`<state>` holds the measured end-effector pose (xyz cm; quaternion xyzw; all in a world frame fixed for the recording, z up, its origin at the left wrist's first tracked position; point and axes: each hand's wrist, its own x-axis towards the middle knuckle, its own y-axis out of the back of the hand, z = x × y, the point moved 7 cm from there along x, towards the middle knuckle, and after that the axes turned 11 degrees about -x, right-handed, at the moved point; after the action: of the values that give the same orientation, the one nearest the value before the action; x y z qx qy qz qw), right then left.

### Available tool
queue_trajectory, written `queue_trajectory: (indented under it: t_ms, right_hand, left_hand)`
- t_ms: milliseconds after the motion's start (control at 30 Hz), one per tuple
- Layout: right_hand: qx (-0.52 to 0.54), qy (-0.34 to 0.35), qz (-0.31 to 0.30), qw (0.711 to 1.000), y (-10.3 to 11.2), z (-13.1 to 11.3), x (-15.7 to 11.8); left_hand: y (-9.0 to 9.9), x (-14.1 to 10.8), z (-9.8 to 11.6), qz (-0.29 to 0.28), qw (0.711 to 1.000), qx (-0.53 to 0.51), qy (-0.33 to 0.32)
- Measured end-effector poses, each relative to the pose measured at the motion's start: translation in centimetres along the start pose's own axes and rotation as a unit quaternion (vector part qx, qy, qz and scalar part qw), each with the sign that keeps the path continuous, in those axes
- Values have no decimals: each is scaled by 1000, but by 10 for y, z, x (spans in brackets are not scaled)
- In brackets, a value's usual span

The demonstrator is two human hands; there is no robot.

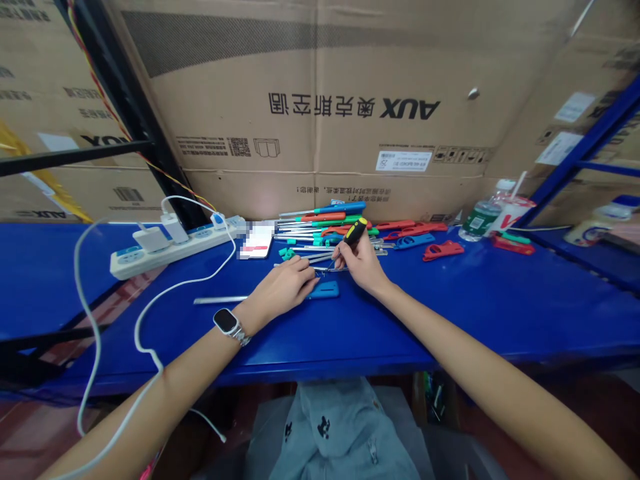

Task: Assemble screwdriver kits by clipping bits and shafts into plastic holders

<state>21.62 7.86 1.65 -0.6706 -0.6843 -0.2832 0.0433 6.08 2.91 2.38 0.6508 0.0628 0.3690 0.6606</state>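
Observation:
My right hand [363, 265] is closed around a screwdriver [356, 231] with a yellow and black handle, tilted so its tip points down toward the table. Bent over the table to its left, my left hand [280, 288] has its fingers closed on a thin metal rod [323, 269], close by the screwdriver tip. What its fingertips press on is partly hidden. Beneath the left hand lies a long metal strip [220, 301] with a blue plastic handle [326, 289]. Just beyond both hands is a pile of similar tools with blue, orange and green handles [333, 217].
A white power strip [150, 259] with plugs and a trailing white cable [186, 283] stands left. Beside the pile lies a white card [258, 241]. Red plastic parts [443, 251], a bottle [480, 220] and a cup [515, 212] sit right. Large cardboard boxes [320, 73] stand behind the blue table [450, 313].

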Motion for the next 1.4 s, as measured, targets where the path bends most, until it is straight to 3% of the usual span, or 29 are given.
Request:
queue_trajectory:
  t_ms: [167, 433, 633, 900, 1200, 1400]
  right_hand:
    - [-38, 1, -8, 999, -4, 1, -1]
    - [32, -3, 10, 999, 4, -4, 0]
    - [16, -29, 1, 999, 6, -2, -2]
    - [-11, 10, -15, 1000, -2, -5, -7]
    - [100, 0, 10, 995, 6, 1, 0]
    - [130, -5, 24, 991, 21, -10, -1]
  left_hand:
    - [-2, 0, -1, 5, 1000, 3, 12]
    - [-2, -1, -3, 12, 999, 20, 30]
    - [-4, -2, -5, 7, 999, 26, 22]
    - [-4, -3, -5, 0, 999, 30, 22]
    - [-6, -2, -7, -12, 998, 23, 51]
    - [-5, -2, -8, -14, 998, 28, 60]
